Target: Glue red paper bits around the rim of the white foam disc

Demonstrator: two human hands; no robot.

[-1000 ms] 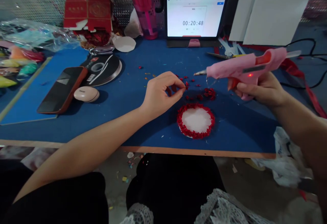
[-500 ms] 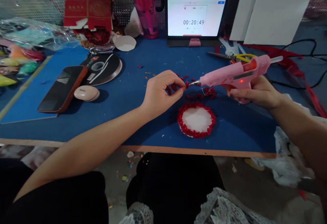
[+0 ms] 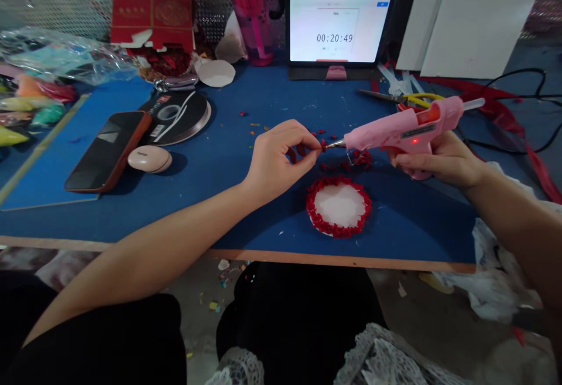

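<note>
Between the thumb and fingertips of my left hand [image 3: 283,160] is a small red piece [image 3: 324,145]. My right hand [image 3: 443,160] is wrapped round the handle of a pink glue gun [image 3: 386,129], whose red light is lit. The metal nozzle meets the red piece or stops just beside it. Below the nozzle lies a white disc [image 3: 340,203] with a ring of red pieces [image 3: 312,214] around its border. Loose red pieces [image 3: 362,160] are scattered on the blue table behind the disc.
A phone [image 3: 108,151], a pale oval case [image 3: 150,159] and a ribbon spool [image 3: 178,117] lie left. Behind stand a pink bottle [image 3: 252,19] and a tablet [image 3: 336,28]. Yellow-handled pliers [image 3: 419,100], red ribbon [image 3: 504,116] and black cables [image 3: 496,145] are at the right.
</note>
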